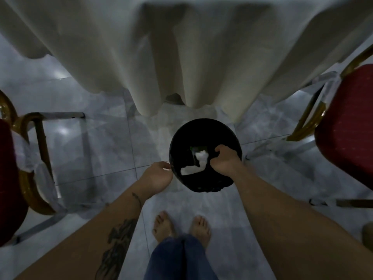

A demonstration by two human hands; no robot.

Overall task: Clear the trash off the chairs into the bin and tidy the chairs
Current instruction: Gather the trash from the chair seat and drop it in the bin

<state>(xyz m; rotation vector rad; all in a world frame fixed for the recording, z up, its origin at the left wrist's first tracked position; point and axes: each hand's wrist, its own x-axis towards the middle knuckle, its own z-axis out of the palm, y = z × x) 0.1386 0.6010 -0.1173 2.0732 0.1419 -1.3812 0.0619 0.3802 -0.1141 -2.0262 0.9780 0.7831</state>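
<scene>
Tablecloth (181,57) hangs in pale folds from the table, just behind the bin (203,130); a left chair (8,178) and a right chair (347,122), red with gold frames, flank it on the grey tiled floor (101,138); the bin is round and black, holding crumpled white trash (193,169); the right grip (224,160) curls over its rim; the left grip (159,174) seems to pinch the rim's left edge, though blur obscures it.

Single head-worn wide-angle view, facing steeply down; bin (201,130) close below, tablecloth (191,57) ahead.
</scene>
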